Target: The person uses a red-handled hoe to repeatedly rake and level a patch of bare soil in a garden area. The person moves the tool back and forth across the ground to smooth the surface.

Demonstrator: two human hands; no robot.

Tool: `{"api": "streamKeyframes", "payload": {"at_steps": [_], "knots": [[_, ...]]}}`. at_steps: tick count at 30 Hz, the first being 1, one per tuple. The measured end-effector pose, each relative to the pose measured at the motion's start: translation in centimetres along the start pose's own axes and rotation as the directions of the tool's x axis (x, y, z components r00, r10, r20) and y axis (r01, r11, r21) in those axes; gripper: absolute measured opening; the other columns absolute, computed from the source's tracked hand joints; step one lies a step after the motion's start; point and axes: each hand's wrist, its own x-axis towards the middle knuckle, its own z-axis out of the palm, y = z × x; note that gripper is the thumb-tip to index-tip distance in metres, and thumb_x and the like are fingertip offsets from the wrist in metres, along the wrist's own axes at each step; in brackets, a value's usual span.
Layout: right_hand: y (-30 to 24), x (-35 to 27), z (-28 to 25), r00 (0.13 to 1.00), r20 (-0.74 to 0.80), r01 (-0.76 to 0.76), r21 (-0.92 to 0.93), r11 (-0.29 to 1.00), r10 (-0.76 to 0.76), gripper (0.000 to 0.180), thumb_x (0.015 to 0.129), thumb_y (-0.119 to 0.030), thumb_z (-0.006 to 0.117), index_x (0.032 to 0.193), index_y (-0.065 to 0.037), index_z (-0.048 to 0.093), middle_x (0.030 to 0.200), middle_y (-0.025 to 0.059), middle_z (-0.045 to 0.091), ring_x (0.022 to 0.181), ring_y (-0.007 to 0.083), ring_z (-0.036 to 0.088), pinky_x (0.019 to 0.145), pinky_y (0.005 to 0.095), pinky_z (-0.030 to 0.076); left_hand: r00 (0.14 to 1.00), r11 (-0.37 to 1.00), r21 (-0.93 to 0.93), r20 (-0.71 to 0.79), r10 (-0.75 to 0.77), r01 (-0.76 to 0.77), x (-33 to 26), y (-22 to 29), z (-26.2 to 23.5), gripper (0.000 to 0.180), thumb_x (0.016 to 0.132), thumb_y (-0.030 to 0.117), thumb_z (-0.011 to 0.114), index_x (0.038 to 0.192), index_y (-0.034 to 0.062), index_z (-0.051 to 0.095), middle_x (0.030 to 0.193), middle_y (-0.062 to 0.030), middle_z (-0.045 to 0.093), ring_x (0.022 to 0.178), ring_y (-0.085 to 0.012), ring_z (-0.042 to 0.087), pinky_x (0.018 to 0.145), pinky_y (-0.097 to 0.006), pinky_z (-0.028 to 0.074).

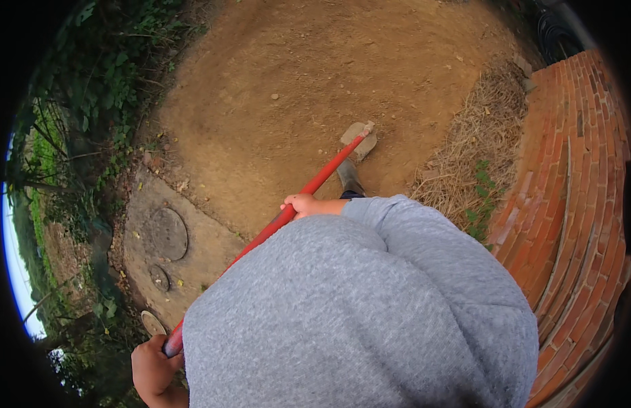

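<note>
Beside the brick wall (574, 183), which curves along the right of the view, a person in a grey sweatshirt (370, 313) stands on bare brown soil (308, 75) and works it with a long red-handled hoe (308, 189). Right hand (300, 204): wrapped closed around the middle of the handle, well away from the wall. Left hand (152, 370): closed around the butt end of the handle, farthest from the wall, at the lower edge of the view. Hoe blade (359, 139): soil-coated, resting on or just at the ground ahead of a dark boot (349, 178), nearer the wall than either hand; whether it bites into the soil cannot be told. Between the blade and the wall lies a strip of dry straw (478, 143) with a few green weeds. On the side away from the wall, a concrete slab (193, 251) carries round covers, and beyond it stands green brush (91, 88). Judging from the surface, the ground ahead of the blade looks already scraped smooth and largely free of plants, so much of the clearing seems done; the straw strip by the wall appears untouched.
</note>
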Motion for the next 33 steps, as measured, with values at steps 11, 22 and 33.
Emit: {"api": "streamKeyframes", "payload": {"at_steps": [11,22,33], "knots": [[-8.6,-4.8,-3.0,0.917,-0.338,0.326,0.324,0.888,-0.213,0.019,0.083,0.004,0.057,0.099,0.0,0.05,0.081,0.0097,0.054,0.067,0.0229,0.058,0.06,0.0372,0.052,0.994,0.942,-0.336,0.101,0.049,-0.012,4.8,5.6,2.4,0.027,0.075,0.019,0.066,0.095,0.0006,0.069,0.083,-0.0252,0.065,0.082,-0.0365,0.067,0.07,-0.038,0.05],[-12.5,-6.6,-6.4,0.997,-0.077,-0.008,-0.036,0.999,0.005,0.009,0.089,-0.006,0.054,0.097,-0.003,0.054,0.091,0.0099,0.06,0.081,0.0219,0.061,0.069,0.0419,0.052,0.972,0.979,0.095,0.134,-0.192,0.18,2.2,16.1,-7.2,0.035,0.057,0.018,0.08,0.086,0.003,0.069,0.072,-0.0182,0.065,0.07,-0.0325,0.067,0.065,-0.037,0.051],[-16.6,-11.2,-6.1,0.992,-0.121,0.051,0.276,0.96,-0.018,0.01,0.091,-0.01,0.055,0.099,-0.004,0.051,0.09,0.0091,0.06,0.081,0.0211,0.061,0.071,0.0383,0.052,0.965,0.966,-0.172,0.215,-0.152,0.191,1.9,17.8,-7.8,0.039,0.056,0.014,0.081,0.09,0.0002,0.068,0.071,-0.0137,0.066,0.066,-0.0172,0.063,0.065,-0.034,0.05]]}}
